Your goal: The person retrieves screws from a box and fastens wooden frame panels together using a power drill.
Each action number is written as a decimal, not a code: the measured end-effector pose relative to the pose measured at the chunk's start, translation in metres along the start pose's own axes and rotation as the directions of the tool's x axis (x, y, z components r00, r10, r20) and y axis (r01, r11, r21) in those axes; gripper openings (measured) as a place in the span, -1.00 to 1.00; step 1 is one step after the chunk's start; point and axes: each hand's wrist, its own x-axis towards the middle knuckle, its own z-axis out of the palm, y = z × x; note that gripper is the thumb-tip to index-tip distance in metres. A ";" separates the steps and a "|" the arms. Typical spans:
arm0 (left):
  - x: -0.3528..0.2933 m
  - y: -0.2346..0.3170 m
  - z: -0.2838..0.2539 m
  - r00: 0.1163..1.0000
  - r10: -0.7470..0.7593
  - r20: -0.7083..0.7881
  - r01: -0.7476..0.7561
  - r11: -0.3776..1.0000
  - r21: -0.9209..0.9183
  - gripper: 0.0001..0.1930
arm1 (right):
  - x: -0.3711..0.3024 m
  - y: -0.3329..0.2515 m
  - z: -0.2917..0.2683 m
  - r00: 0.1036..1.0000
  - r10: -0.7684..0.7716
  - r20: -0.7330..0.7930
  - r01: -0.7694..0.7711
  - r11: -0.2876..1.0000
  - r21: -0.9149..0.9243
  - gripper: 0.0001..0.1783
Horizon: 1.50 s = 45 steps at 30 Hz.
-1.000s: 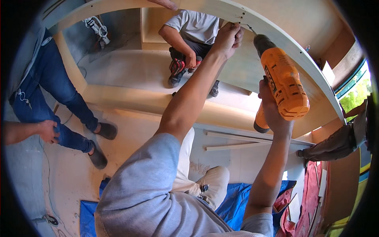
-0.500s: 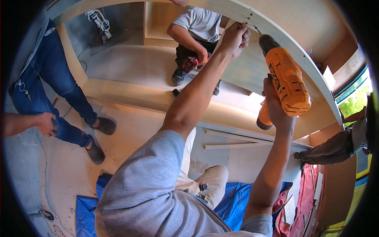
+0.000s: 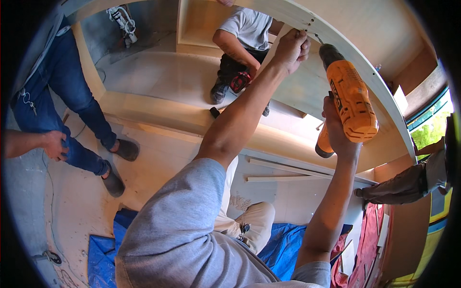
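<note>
My right hand (image 3: 337, 120) is wrapped round the grip of an orange cordless drill (image 3: 350, 98). Its black chuck (image 3: 330, 54) and thin bit point up and left at the edge of a long pale wooden board (image 3: 353, 53). A few small dark holes show in the board near the bit's tip. Beside that tip, my left hand (image 3: 291, 52) is raised with its fingers closed in a pinch against the frame. What it pinches, if anything, is too small to make out.
Behind the wooden frame a person (image 3: 245, 33) crouches, holding a red and black tool (image 3: 239, 81). Another person in jeans (image 3: 72, 96) stands at left; a third (image 3: 408, 182) is at right. Wood strips (image 3: 283, 175), a blue tarp (image 3: 283, 245) and a red sheet (image 3: 367, 245) lie below.
The view has shifted slightly. Both my hands and the drill stay in nearly the same place at the board. The crouching person's red tool has turned.
</note>
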 end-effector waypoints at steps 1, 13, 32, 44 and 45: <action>0.000 -0.001 0.000 1.000 -0.003 0.005 0.003 1.000 -0.011 -0.88 | 0.001 0.002 0.000 1.000 0.001 0.002 -0.001 1.000 -0.002 -0.79; 0.001 -0.003 0.002 0.999 0.027 0.021 -0.027 0.999 -0.020 -0.87 | 0.010 0.015 -0.003 0.994 -0.113 -0.001 0.113 0.990 -0.088 -0.79; -0.013 0.000 -0.031 0.992 -0.120 -0.049 0.119 0.992 -0.034 -0.90 | 0.005 0.019 -0.007 0.961 -0.278 -0.013 0.278 0.958 0.070 -0.44; -0.086 0.001 0.001 0.920 -0.342 -0.194 0.337 0.940 -0.058 -0.75 | -0.111 0.020 -0.025 0.998 0.025 0.062 -0.046 0.928 0.369 -0.24; -0.080 0.002 0.007 0.916 -0.354 -0.190 0.350 0.935 -0.054 -0.75 | -0.111 0.021 -0.026 0.997 0.038 0.071 -0.062 0.930 0.361 -0.25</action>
